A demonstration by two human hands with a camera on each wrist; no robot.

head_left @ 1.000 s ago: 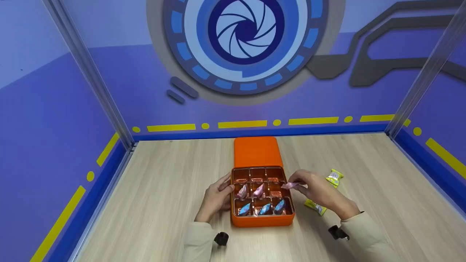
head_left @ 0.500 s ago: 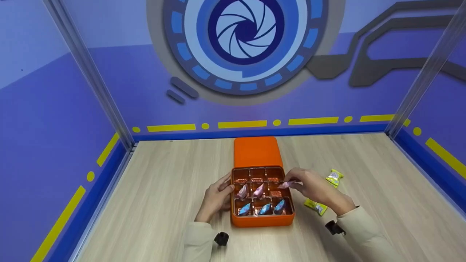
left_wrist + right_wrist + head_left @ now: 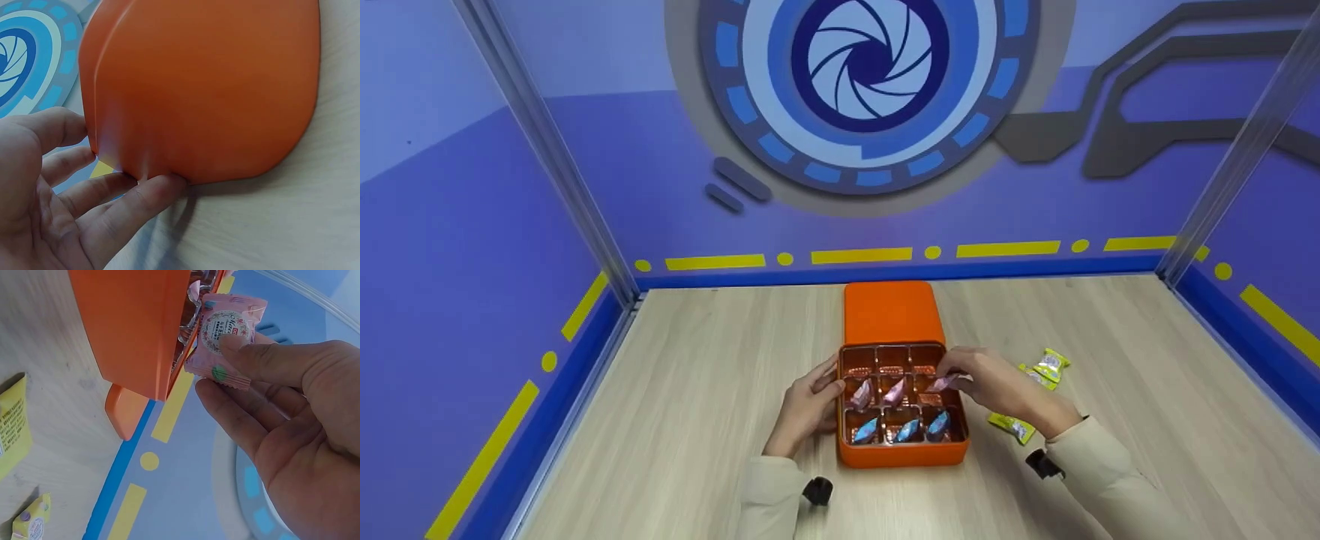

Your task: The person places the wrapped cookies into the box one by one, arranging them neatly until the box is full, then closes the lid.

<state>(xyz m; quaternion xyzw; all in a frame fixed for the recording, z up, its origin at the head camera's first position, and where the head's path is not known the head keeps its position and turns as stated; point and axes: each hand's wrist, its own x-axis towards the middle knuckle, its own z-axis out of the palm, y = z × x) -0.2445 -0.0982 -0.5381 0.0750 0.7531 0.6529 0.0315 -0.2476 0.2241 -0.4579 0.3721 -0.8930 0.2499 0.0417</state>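
Left hand (image 3: 808,405) is resting w/ fingers nearly straight, fingertips (image 3: 160,188) pressing flat against sth at its right, thumb (image 3: 53,126) lying apart above them, palm facing inward. Left forearm in a cream fabric sleeve (image 3: 769,495) is coming up from the bottom edge, a small black wrist-worn camera (image 3: 817,490) sitting at the cuff. Right hand (image 3: 997,382) is reaching in from the right, thumb (image 3: 270,363) and fingers pinching sth btwn them, the other fingers (image 3: 236,419) lying loosely extended beneath. Right forearm, also cream-sleeved (image 3: 1110,480), is angling in from lower right, wrist slightly raised, w/ a second black camera (image 3: 1037,464) strapped at its cuff.
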